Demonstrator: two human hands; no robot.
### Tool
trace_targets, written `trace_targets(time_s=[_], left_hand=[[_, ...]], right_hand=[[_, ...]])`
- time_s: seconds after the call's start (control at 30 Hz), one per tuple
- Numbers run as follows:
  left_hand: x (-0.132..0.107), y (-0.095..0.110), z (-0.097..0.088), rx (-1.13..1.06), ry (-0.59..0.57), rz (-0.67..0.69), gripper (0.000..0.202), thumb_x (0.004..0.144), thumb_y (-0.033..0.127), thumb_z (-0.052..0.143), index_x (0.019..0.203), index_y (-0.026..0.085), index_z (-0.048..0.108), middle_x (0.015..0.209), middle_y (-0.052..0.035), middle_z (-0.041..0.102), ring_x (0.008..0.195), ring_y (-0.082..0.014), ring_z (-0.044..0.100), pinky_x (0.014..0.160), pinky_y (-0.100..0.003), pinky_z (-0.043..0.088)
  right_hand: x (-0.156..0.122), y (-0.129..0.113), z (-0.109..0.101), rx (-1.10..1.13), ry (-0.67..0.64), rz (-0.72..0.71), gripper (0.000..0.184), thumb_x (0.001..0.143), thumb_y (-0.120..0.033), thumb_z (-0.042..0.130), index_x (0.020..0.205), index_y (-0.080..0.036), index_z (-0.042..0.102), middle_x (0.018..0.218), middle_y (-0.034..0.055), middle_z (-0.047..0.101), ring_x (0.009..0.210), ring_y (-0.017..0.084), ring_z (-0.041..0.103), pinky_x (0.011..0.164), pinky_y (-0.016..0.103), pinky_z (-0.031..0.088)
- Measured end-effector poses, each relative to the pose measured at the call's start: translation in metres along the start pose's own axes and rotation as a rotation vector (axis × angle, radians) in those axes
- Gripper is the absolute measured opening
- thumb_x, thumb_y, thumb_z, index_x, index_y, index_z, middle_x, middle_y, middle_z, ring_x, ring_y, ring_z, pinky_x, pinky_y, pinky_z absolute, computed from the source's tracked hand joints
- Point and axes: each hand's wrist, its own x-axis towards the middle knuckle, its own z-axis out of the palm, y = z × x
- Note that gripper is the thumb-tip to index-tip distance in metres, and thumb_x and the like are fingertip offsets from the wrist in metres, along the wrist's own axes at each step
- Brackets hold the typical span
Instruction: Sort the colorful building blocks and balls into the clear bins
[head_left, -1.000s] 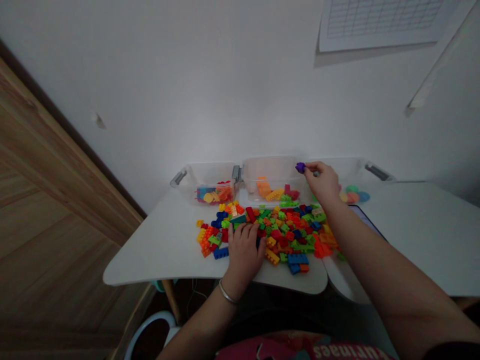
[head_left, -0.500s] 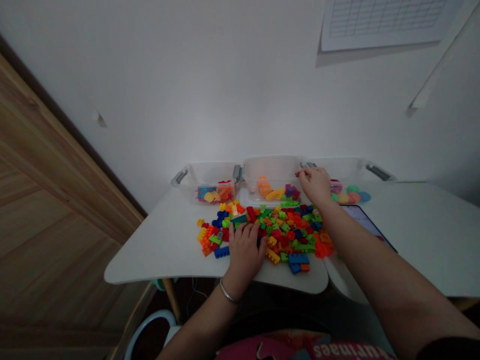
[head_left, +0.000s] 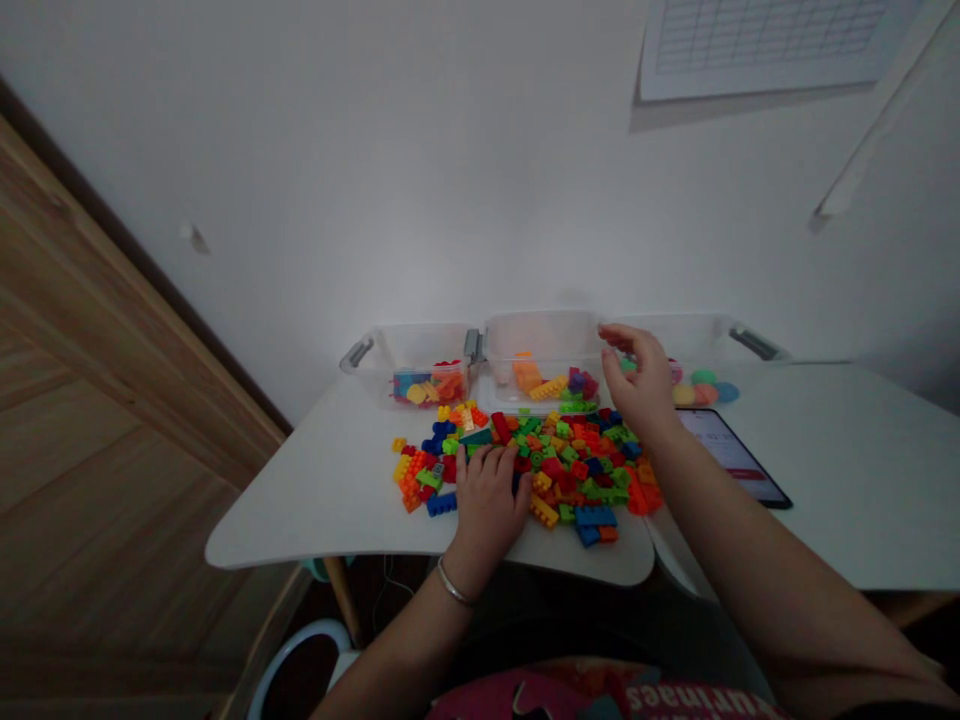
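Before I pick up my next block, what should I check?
Right hand free: ok, nothing shows in its fingers.
Left hand free: cannot tell, it rests on the pile and could hide a block.
Middle box open: ok, no lid shows on it.
Blocks within reach: ok, the pile lies right by your left hand.
Tablet out of the way: ok, it lies apart from the pile.
Blocks away from the table edge: not ok, blue ones sit near the front edge.

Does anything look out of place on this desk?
Yes: loose multicoloured plastic building bricks lie spread across the white desk, outside the clear plastic storage bins behind them, so they look spilled.
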Motion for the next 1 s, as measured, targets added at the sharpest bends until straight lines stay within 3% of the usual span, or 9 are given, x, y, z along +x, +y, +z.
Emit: trace_targets(time_s=[0.1, 0.23, 0.37, 0.47, 0.67, 1.0], left_hand=[[0.0, 0.001, 0.0, 0.003, -0.003, 0.004, 0.033, 0.09, 0.03, 0.056, 0.12, 0.018, 0.063, 0.115, -0.0083, 0.07, 0.116, -0.0281, 0.057, 0.116, -0.061, 0.022], [0.0, 0.003, -0.001, -0.007, -0.006, 0.005, 0.033, 0.091, 0.03, 0.055, 0.121, 0.018, 0.062, 0.115, -0.0085, 0.069, 0.117, -0.028, 0.056, 0.117, -0.061, 0.02], [0.0, 0.003, -0.002, -0.011, -0.01, -0.005, 0.033, 0.09, 0.03, 0.055, 0.12, 0.018, 0.063, 0.115, -0.0083, 0.069, 0.116, -0.028, 0.056, 0.117, -0.061, 0.02], [0.0, 0.002, -0.002, -0.006, -0.005, 0.004, 0.033, 0.091, 0.03, 0.054, 0.12, 0.019, 0.063, 0.114, -0.0082, 0.07, 0.115, -0.0277, 0.056, 0.117, -0.061, 0.021], [0.001, 0.002, -0.002, 0.003, 0.001, 0.005, 0.032, 0.091, 0.031, 0.054, 0.12, 0.019, 0.063, 0.114, -0.0085, 0.07, 0.116, -0.0277, 0.056, 0.116, -0.061, 0.022], [0.0, 0.003, -0.002, 0.0, -0.005, 0.006, 0.033, 0.091, 0.031, 0.053, 0.12, 0.018, 0.062, 0.115, -0.0085, 0.069, 0.116, -0.0275, 0.056, 0.117, -0.061, 0.02]], right_hand=[[-0.019, -0.007, -0.005, 0.042, -0.051, -0.026, 0.021, 0.086, -0.024, 0.051, 0.101, -0.022, 0.065, 0.094, 0.0062, 0.07, 0.081, 0.02, 0.063, 0.078, 0.038, 0.052], [-0.045, 0.002, 0.002, -0.012, -0.303, -0.048, 0.016, 0.086, -0.026, 0.054, 0.089, -0.022, 0.068, 0.092, 0.0068, 0.073, 0.088, 0.023, 0.066, 0.084, 0.04, 0.051], [-0.06, 0.011, 0.012, -0.136, -0.607, 0.123, 0.017, 0.084, -0.026, 0.057, 0.091, -0.02, 0.071, 0.094, 0.0076, 0.074, 0.092, 0.024, 0.066, 0.087, 0.04, 0.051], [-0.065, 0.011, 0.016, -0.208, -0.73, 0.2, 0.021, 0.083, -0.027, 0.059, 0.098, -0.021, 0.072, 0.101, 0.0076, 0.074, 0.097, 0.024, 0.066, 0.09, 0.039, 0.05], [-0.069, 0.008, 0.02, -0.308, -0.764, 0.246, 0.024, 0.082, -0.033, 0.063, 0.102, -0.023, 0.073, 0.108, 0.0089, 0.074, 0.102, 0.027, 0.066, 0.091, 0.04, 0.05], [-0.066, 0.002, 0.016, -0.372, -0.749, 0.231, 0.027, 0.083, -0.034, 0.062, 0.104, -0.021, 0.073, 0.101, 0.0117, 0.074, 0.097, 0.029, 0.066, 0.085, 0.042, 0.05]])
